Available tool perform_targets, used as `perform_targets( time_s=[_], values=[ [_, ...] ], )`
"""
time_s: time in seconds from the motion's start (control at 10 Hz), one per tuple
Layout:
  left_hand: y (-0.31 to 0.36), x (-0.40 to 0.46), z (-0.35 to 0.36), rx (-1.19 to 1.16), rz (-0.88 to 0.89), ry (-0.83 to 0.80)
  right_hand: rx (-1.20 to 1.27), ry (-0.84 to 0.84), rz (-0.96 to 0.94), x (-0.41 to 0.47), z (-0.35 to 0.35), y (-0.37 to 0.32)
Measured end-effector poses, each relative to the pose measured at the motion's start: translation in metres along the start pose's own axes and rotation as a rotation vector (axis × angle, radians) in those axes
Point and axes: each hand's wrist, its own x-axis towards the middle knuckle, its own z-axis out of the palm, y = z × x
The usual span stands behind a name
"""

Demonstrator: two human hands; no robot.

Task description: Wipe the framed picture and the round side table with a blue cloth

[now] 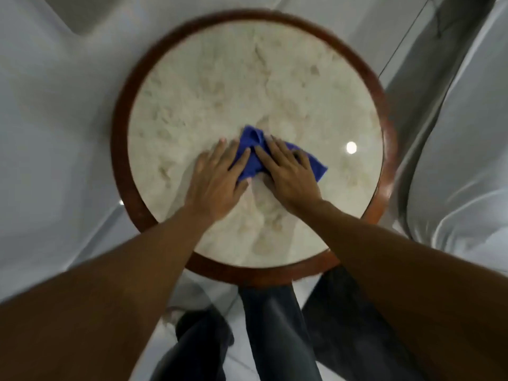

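The round side table (pixel 121 149) has a pale marble top and a dark red-brown wooden rim, and it fills the middle of the view. A crumpled blue cloth (pixel 251 149) lies on the marble a little below centre. My left hand (pixel 217 180) lies flat with its fingers spread, its fingertips pressing on the cloth's left part. My right hand (pixel 291 171) presses flat on the cloth's right part. Both forearms reach in from the bottom of the frame. No framed picture is in view.
A white tiled floor (pixel 55 119) surrounds the table. A grey-white upholstered seat (pixel 461 166) stands close on the right. A thin dark cable (pixel 404 39) runs down at the upper right. My legs in dark trousers (pixel 272 334) stand below the table's near rim.
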Motion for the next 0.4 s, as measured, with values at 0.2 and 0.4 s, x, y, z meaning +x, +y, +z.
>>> perform_targets(
  time_s=[0.2, 0.4],
  values=[
    [-0.006, 0.008, 0.007, 0.092, -0.035, 0.129, 0.013, -0.007, 0.098, 0.007, 0.013, -0.004],
    [-0.01, 0.008, -0.074, 0.241, 0.048, -0.12, 0.098, -0.404, 0.08, 0.037, -0.061, -0.012]
  ],
)
